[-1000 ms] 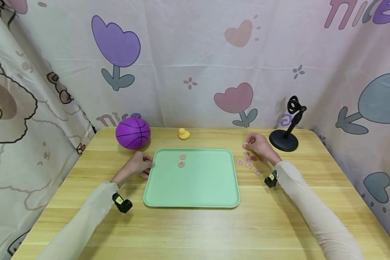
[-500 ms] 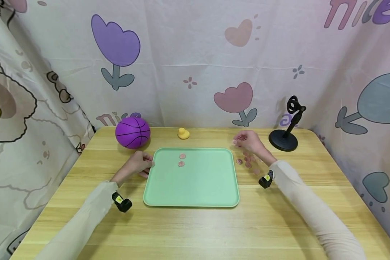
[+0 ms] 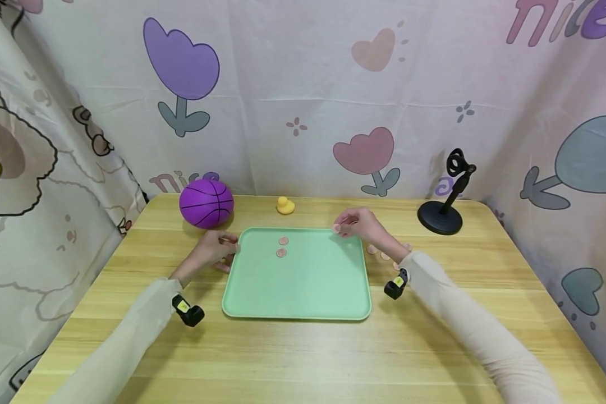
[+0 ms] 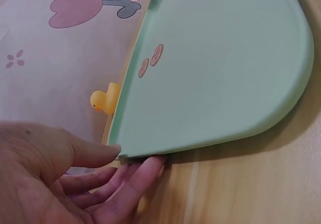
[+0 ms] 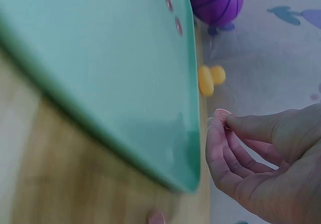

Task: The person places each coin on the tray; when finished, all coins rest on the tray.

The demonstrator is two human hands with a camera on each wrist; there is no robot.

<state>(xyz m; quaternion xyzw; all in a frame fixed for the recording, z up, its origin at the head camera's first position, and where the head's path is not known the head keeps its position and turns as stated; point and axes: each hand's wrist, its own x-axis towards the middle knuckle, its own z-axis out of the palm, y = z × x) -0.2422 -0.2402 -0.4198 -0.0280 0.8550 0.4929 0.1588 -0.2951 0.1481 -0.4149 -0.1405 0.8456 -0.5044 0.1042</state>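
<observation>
A mint-green tray lies on the wooden table. My left hand holds its far left corner; in the left wrist view the thumb is at the rim and the fingers bend beneath the edge. Two copper-coloured coins, a far coin and a near coin, lie flat on the tray toward its back left. Over the tray's far right corner, my right hand pinches another coin between thumb and fingertips, seen best in the right wrist view. Several loose coins rest right of the tray, partly hidden by my right forearm.
A purple basketball stands at the back left of the table. Behind the tray sits a yellow rubber duck. At the back right is a black stand with a round base. A patterned cloth hangs behind the table.
My right hand has carried its coin leftward, from above the loose coins to over the tray's far right corner. The left hand keeps its hold on the tray.
</observation>
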